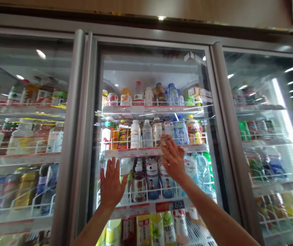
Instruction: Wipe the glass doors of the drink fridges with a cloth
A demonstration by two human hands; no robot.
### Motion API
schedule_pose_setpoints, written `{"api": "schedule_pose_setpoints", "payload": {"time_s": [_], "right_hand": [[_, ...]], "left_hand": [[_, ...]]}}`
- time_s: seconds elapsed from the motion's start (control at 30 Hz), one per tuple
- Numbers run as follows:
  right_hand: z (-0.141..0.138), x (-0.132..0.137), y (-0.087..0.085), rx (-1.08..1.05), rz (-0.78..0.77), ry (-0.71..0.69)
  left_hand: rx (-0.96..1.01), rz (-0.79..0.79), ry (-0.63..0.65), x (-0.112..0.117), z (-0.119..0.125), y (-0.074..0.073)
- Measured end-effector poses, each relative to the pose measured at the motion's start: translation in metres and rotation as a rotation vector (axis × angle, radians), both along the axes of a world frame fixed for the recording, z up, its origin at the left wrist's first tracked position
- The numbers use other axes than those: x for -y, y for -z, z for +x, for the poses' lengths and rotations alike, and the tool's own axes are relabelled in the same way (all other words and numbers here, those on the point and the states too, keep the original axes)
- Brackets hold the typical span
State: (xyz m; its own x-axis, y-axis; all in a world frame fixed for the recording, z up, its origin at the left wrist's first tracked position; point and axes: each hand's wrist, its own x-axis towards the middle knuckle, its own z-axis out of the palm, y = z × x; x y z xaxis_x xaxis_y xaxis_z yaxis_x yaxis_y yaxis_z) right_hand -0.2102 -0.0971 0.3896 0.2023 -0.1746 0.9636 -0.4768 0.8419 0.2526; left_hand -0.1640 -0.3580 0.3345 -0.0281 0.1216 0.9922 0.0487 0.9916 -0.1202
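Note:
The glass door (146, 65) of a drinks cooler stands closed before me, with bottles behind it. My left hand (112, 186) lies flat against the glass at lower left, fingers spread and nothing in it. Higher up and to the right, my right hand (172, 157) presses on the glass in front of the middle shelf. Under its fingers is a small brownish, crumpled cloth (165, 139), partly covered by the hand and blurred. Behind this hand are a white-labelled bottle (169, 127) and a blue-labelled bottle (181, 131).
Metal door frames (71, 136) run up the left side, and another post (235, 136) stands at right. Cooler doors on both sides show more shelved drinks. A price sign (178, 205) sits on a lower shelf edge. A wooden panel (136, 8) spans the top.

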Motion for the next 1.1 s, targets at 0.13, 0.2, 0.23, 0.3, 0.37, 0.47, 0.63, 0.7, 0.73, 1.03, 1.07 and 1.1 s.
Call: {"api": "schedule_pose_setpoints", "payload": {"time_s": [0.13,0.2,0.23,0.3,0.37,0.47,0.63,0.7,0.73,1.03,1.07,1.1], "right_hand": [[-0.022,-0.061,-0.016,-0.143,-0.478,-0.008],[-0.018,-0.048,-0.017,-0.139,-0.464,-0.003],[-0.012,-0.031,-0.013,-0.109,-0.353,0.005],[0.001,0.003,0.000,-0.020,-0.004,0.010],[0.008,0.016,0.012,0.034,0.227,0.003],[-0.004,-0.023,0.016,0.011,0.016,0.030],[-0.031,-0.073,0.007,-0.058,-0.662,0.085],[-0.026,-0.054,0.016,-0.038,-0.481,0.079],[-0.022,-0.043,0.022,-0.022,-0.326,0.074],[-0.023,-0.066,0.027,-0.055,-0.547,0.064],[-0.019,-0.051,0.030,-0.024,-0.491,0.059],[-0.013,-0.032,0.037,0.014,-0.376,0.056]], "left_hand": [[-0.013,0.005,0.006,0.000,-0.002,0.002],[-0.017,0.008,0.012,0.000,-0.003,0.003],[-0.020,0.008,0.014,0.001,-0.003,0.003],[-0.028,0.000,0.016,0.002,-0.004,0.003],[-0.053,-0.016,0.018,0.003,-0.005,0.002],[-0.097,-0.054,0.022,0.004,-0.006,0.002],[-0.100,-0.084,0.020,0.006,-0.006,0.003],[-0.104,-0.083,0.024,0.006,-0.005,0.003],[-0.105,-0.082,0.027,0.006,-0.005,0.003],[-0.088,-0.060,0.040,0.005,-0.006,0.004],[-0.081,-0.058,0.038,0.005,-0.006,0.004],[-0.074,-0.055,0.037,0.006,-0.005,0.004]]}}
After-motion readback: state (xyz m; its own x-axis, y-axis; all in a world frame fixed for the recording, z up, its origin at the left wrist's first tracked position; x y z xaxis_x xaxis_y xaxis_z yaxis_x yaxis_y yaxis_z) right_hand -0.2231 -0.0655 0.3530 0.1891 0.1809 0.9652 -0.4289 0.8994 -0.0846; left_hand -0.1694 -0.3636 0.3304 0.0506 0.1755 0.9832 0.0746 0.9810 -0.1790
